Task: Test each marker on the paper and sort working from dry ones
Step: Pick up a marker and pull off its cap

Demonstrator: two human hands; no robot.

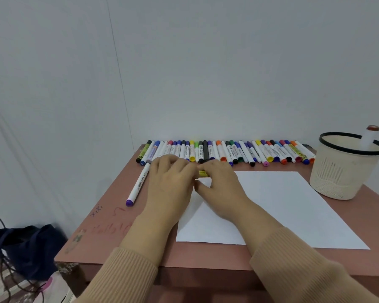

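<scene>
Both hands are meeting over the far left corner of the paper [282,206] and grasping a yellow marker [204,173] between them. The left hand [171,182] is curling its fingers over the marker's left end, and the right hand [221,189] is closing its fingers on the right end. Only a short yellow stretch with dark print is showing in the gap between the hands. The marker is lying roughly level, left to right, just above the sheet's far edge; whether its cap is on cannot be told, since the hands are covering both ends.

The white sheet is lying flat on the pinkish-brown surface [109,226], and no marks are showing on its visible part. Along the far edge of the surface, against the wall, a long row of markers [228,150] is lying side by side, their caps in many colours pointing mostly toward the near side. One white marker with a purple cap [139,184] is lying apart from the row, at a slant, just left of the left hand, with its cap end nearer.

At the far right, a cream basket [341,176] with a black rim is standing beside the paper, and a single white marker with a reddish-brown end [369,138] is leaning upright inside it. Faint scribbles are showing on the near left part of the surface. Tan ribbed sleeves are covering both forearms. On the floor to the left, a dark blue bag [29,248] is sitting with black cords beside it.
</scene>
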